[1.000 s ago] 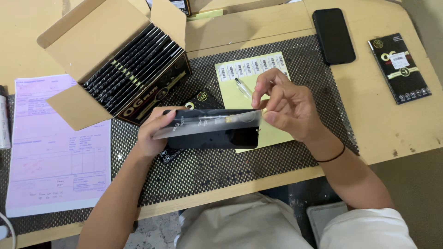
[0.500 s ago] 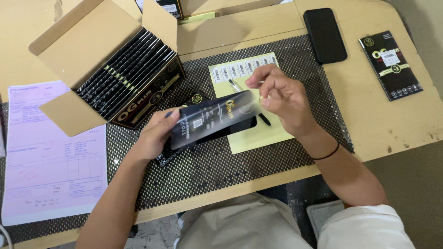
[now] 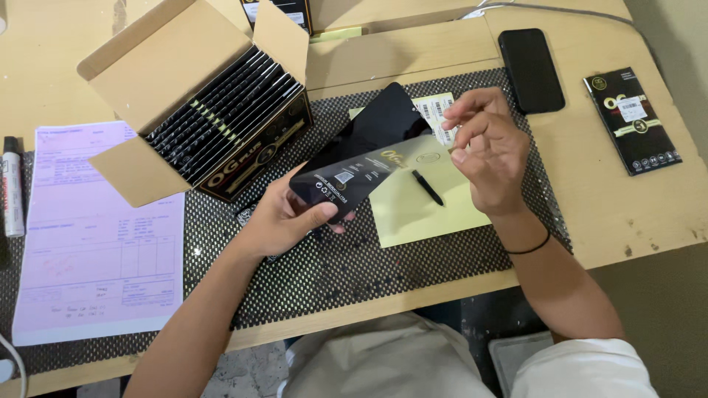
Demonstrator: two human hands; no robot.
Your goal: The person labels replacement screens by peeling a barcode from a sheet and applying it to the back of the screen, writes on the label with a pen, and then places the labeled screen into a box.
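Packet (image 3: 361, 158), flat black one w/ gold print, is tilted up over the mesh mat (image 3: 332, 258), pinched at its lower end by left hand (image 3: 284, 217). Right hand (image 3: 483, 151) hovers just beside it, fingers loosely curled, holding nothing afaict. Pen (image 3: 428, 187) lies on yellow sheet (image 3: 420, 210) underneath; open carton (image 3: 199, 103) of more packets sits nearby.

One flat black packet (image 3: 359, 153) in the left grip. One more black packet (image 3: 632, 120) well right of the grips. One open carton (image 3: 199, 96) left of them, its black packets too tightly stacked to count. One phone (image 3: 531, 70), one pen (image 3: 427, 187), one marker (image 3: 12, 186), one pink form (image 3: 92, 236), one yellow sheet (image 3: 417, 210).
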